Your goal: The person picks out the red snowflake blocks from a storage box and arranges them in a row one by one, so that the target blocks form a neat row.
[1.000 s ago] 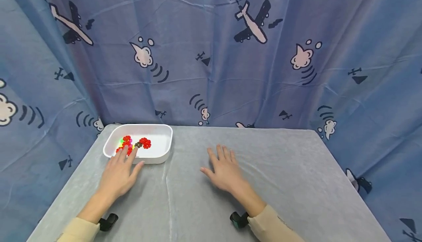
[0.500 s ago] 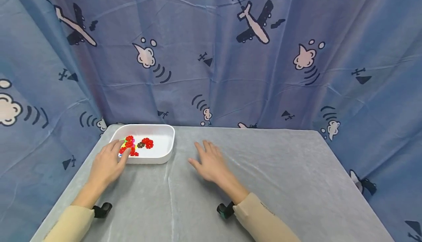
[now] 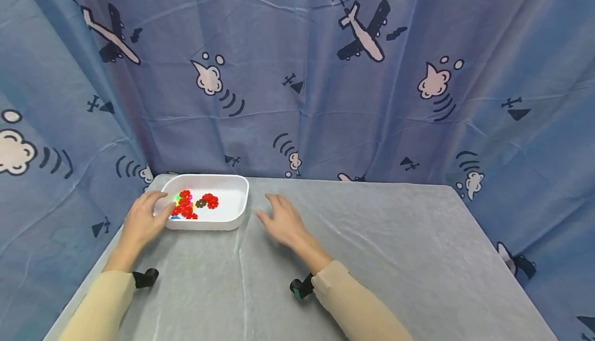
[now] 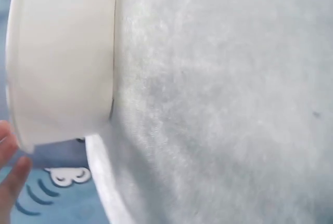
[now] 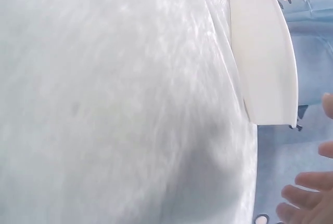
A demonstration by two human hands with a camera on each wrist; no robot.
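A white tray [image 3: 232, 204] stands at the table's back left, holding small flower-shaped pieces [image 3: 186, 204], mostly red, with one dark piece [image 3: 201, 203] and bits of green, pink, yellow and blue. My left hand [image 3: 143, 219] is at the tray's left end, its fingers loosely bent by the rim; whether they touch it I cannot tell. To the right of the tray my right hand [image 3: 283, 222] is held apart from it, fingers extended and holding nothing. In the right wrist view, spread fingers [image 5: 307, 195] show near the tray's side wall [image 5: 265, 57].
A grey cloth covers the table [image 3: 372, 258]. Behind and along both sides hangs a blue curtain [image 3: 260, 72] printed with planes and clouds. Each wrist carries a small black camera, such as the left one [image 3: 146, 278].
My left hand has moved left, off the tray's front, to its left end. My right hand has come left towards the tray. The tray still stands on the table with the pieces in it.
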